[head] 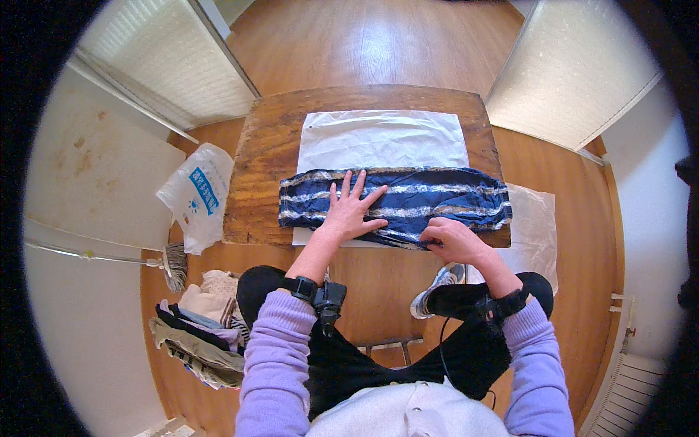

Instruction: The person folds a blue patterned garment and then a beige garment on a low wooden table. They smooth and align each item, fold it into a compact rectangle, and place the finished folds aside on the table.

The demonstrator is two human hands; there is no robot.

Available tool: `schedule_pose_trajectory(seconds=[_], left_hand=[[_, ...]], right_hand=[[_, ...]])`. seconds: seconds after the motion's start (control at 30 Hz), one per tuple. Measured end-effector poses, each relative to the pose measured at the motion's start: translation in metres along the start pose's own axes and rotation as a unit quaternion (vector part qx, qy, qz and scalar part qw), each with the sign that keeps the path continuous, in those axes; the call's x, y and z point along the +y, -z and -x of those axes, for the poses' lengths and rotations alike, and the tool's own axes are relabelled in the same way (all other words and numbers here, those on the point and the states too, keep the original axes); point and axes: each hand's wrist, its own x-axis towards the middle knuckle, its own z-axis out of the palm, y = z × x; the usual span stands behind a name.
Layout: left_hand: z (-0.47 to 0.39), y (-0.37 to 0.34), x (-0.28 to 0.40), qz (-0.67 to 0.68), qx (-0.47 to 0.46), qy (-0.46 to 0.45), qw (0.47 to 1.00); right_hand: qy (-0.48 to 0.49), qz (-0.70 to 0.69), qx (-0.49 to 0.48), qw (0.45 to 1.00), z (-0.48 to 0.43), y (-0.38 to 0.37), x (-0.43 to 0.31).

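A dark blue garment [407,199] with white and tan stripes lies as a long folded strip across the near part of the wooden table [262,158]. Beneath it, a white cloth or sheet [382,136] shows on the far side. My left hand [352,210] rests flat on the garment, fingers spread. At the strip's near edge, my right hand [453,239] has its fingertips pinched on a corner of the fabric. That corner pokes out towards me past the table edge. The fabric inside my right fingers is mostly hidden.
A white plastic bag [202,191] with blue print sits left of the table. Folded clothes [205,328] are piled at lower left, near a mop [176,267]. A translucent sheet [532,235] lies on the right. My shoe [437,289] is below the near edge.
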Motion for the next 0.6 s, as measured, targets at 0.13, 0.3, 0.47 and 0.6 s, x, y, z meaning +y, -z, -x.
schedule_pose_trajectory(seconds=[0.13, 0.3, 0.47, 0.6], left_hand=[[-0.001, 0.001, 0.000, 0.002, -0.017, 0.011, 1.000], [-0.001, 0.003, 0.002, -0.001, -0.028, 0.013, 1.000], [-0.001, 0.005, 0.003, 0.007, -0.035, 0.011, 0.999], [-0.002, 0.006, 0.003, 0.010, -0.045, 0.013, 0.999]], right_hand=[[0.018, -0.024, -0.050, 0.998, 0.002, 0.006, 0.002], [0.037, -0.010, -0.095, 0.995, 0.001, 0.010, -0.001], [-0.014, -0.087, 0.041, 0.995, -0.005, 0.014, 0.012], [-0.030, 0.130, 0.175, 0.976, -0.010, 0.013, 0.036]])
